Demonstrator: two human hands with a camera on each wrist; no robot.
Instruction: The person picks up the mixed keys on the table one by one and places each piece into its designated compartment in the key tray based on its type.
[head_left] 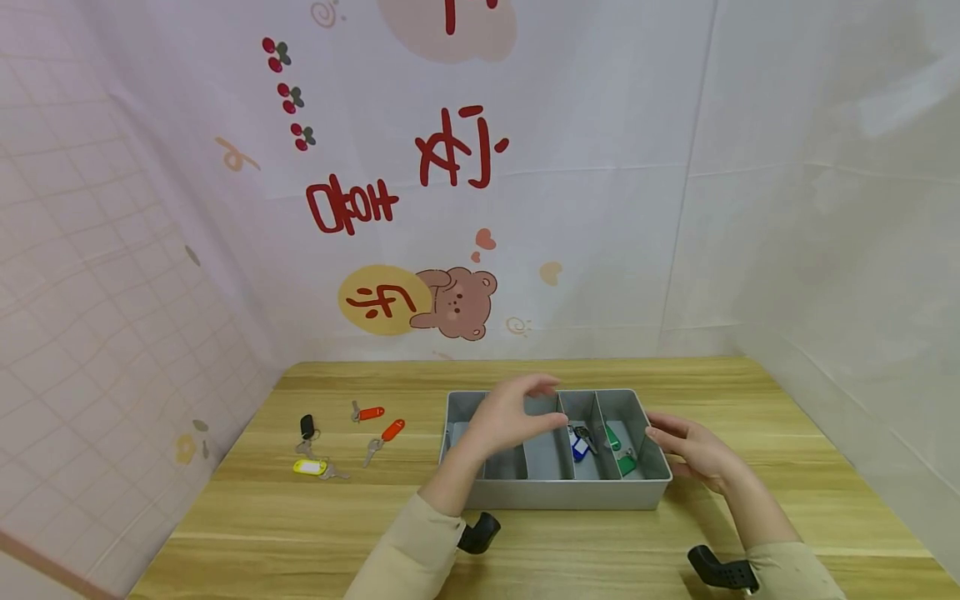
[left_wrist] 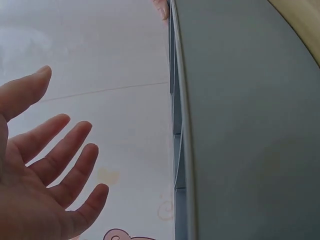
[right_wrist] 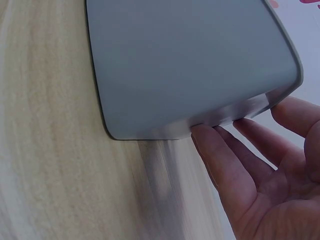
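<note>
A grey divided box [head_left: 555, 497] stands on the table. My left hand [head_left: 504, 418] hovers over its middle compartments, fingers spread and holding nothing; the left wrist view shows this hand [left_wrist: 47, 185] apart from the box wall. At the box's right end, my right hand [head_left: 697, 450] rests its extended fingertips against the outer wall, with the thumb at the rim. In the right wrist view those fingers [right_wrist: 220, 160] touch the grey wall. A key with a blue tag [head_left: 579, 448] lies in one compartment, and green key tags [head_left: 626, 463] lie in the rightmost one.
Left of the box lie two keys with red tags [head_left: 393, 430], a key with a yellow tag [head_left: 310, 467] and a black key fob [head_left: 307, 427]. A printed white curtain [head_left: 600, 208] hangs behind the wooden table [head_left: 247, 533] and along both sides.
</note>
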